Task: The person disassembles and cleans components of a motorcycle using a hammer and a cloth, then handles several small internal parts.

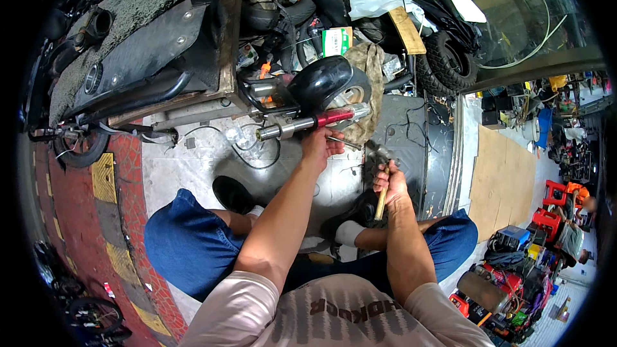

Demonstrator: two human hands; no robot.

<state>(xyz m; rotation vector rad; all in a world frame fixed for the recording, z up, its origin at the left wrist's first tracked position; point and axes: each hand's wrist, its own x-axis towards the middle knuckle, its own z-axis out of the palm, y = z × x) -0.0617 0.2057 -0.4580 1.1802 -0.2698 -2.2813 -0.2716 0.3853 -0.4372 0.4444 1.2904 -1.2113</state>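
Observation:
In front of me lies a motorcycle front fork [333, 116] with a red section and silver ends, beside a black mudguard [321, 82] over a small wheel. Just below the fork, my left hand [319, 148] is closed around a thin metal rod [349, 144] that points right. My right hand [392, 183] grips a hammer [381, 204] by its wooden handle. The hammer's metal head, slightly blurred, is up near the rod's right end; whether they touch I cannot tell.
A brown-stained cloth [367, 67] hangs behind the wheel. At the left stands a wooden-edged bench [228, 58]; tyres [447, 61] and parts pile up at the back. A thin black cable [257, 166] loops on the floor. Cardboard [501, 167] lies to the right, with people beyond.

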